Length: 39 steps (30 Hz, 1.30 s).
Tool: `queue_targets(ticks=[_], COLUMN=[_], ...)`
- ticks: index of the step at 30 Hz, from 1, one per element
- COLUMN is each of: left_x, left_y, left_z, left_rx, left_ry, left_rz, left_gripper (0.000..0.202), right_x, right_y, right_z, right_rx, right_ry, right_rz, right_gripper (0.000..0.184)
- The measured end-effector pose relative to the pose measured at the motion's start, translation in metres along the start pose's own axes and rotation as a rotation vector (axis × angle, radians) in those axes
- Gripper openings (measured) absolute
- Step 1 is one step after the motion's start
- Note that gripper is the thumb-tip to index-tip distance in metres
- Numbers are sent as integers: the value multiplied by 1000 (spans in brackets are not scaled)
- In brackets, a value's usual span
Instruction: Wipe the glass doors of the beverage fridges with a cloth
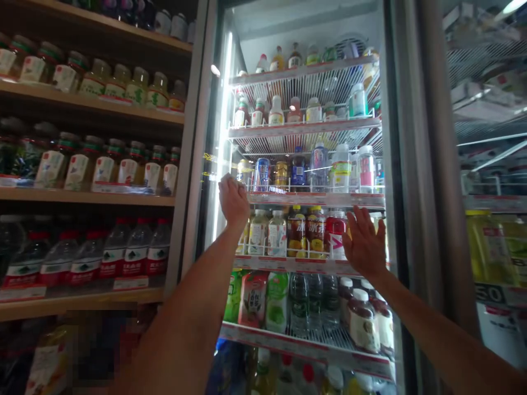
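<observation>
Left hand [234,200], raised at the left side of a tall glass-fronted drinks cooler [304,24], with fingers close together and bent forward; cannot tell whether gripping anything or only resting. Right hand [364,247], slightly lower and towards the right side of the same cooler, wide, with fingers parted and no object visible in the grasp. Cooler directly ahead of both hands, long axis upright, spanned by the two arms; left hand nearer the left edge, right hand nearer the right. Reflections across the front, suggestive of glass between hands and stock; cannot tell from this view whether in contact.

To the left of the cooler, wooden shelving [20,195] in dimmer light, stocked with labelled juice bottles [49,167] and, lower down, red-capped water bottles [138,247]. To the right, beyond a broad metal upright [438,164], a neighbouring display case [494,203], partly blurred. Within the cooler, white wire shelves [288,130] with front rails, in stacked tiers under a bright vertical light strip [224,120].

On the tier level with the right hand, upright iced-tea bottles [297,230] with yellow caps and, just left of the fingers and nearest to them, a red bottle marked with a V [336,233], long axis vertical. One tier higher, just right of and above the left hand, a blue can [262,174], upright, beside a smaller gold can [281,174].
</observation>
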State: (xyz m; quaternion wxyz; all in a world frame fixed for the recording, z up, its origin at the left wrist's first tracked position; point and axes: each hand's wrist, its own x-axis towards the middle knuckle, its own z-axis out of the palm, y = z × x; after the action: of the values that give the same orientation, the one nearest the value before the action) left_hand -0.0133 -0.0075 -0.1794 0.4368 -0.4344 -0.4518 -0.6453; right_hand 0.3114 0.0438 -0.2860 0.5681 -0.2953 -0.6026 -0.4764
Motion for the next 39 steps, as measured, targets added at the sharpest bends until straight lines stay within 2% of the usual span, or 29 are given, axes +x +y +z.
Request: queue_targets(ticks=[2, 6, 8, 10, 12, 15, 17, 18, 20, 22, 25, 27, 29, 31, 33, 35, 37, 39], left_x=[-12, -43, -52, -52, -46, -32, -29, -31, -43, -63, -94, -108, -111, -105, -94, -85, -84, -93], left_y=[20, 90, 108, 99, 67, 4, -21, -23, -7, 28, 82, 96, 85, 53, 13, -17, -26, -10], left_z=[9, 36, 42, 36, 21, -6, -16, -17, -11, 1, 17, 19, 14, 2, -12, -21, -22, -16], left_rx=[-5, -78, -89, -75, -47, 20, 63, 73, 65, 30, -19, -25, -8, 21, 52, 76, 86, 82], left_ry=[-21, -220, -282, -303, -286, -165, -66, -40, -57, -124, -229, -267, -279, -272, -234, -153, -71, -45], left_rz=[39, 445, 582, 597, 516, 244, 41, -17, 3, 160, 495, 667, 729, 683, 546, 350, 191, 145], left_gripper=[49, 48, 48, 48, 48, 48, 49, 50, 51, 50, 48, 47, 46, 46, 46, 47, 49, 51], right_x=[-1, -2, -3, -2, -2, -2, -2, -2, -2, -2, -2, -2, -3, -3, -4, -4, -3, -3], right_y=[1, 2, 3, 2, 3, 3, 3, 3, 2, 2, 4, 5, 6, 7, 6, 5, 3, 3], right_z=[1, 2, 1, 0, 0, 2, 3, 3, 2, 0, 0, 1, 2, 3, 4, 4, 4, 3], right_rx=[-7, 11, 16, 16, 18, 5, -5, -5, 0, -4, -30, -33, -21, -3, 20, 42, 42, 22], right_ry=[-3, -6, -12, -14, -2, 19, 15, 10, -2, -10, 10, 26, 21, 9, 11, 20, 25, 30], right_rz=[-2, 5, 7, 9, 9, -2, -3, 1, 13, 18, -16, -40, -36, -13, 0, 8, 11, 4], right_gripper=[55, 55, 54, 53, 52, 52, 52, 52, 53, 53, 52, 52, 51, 52, 52, 52, 52, 52])
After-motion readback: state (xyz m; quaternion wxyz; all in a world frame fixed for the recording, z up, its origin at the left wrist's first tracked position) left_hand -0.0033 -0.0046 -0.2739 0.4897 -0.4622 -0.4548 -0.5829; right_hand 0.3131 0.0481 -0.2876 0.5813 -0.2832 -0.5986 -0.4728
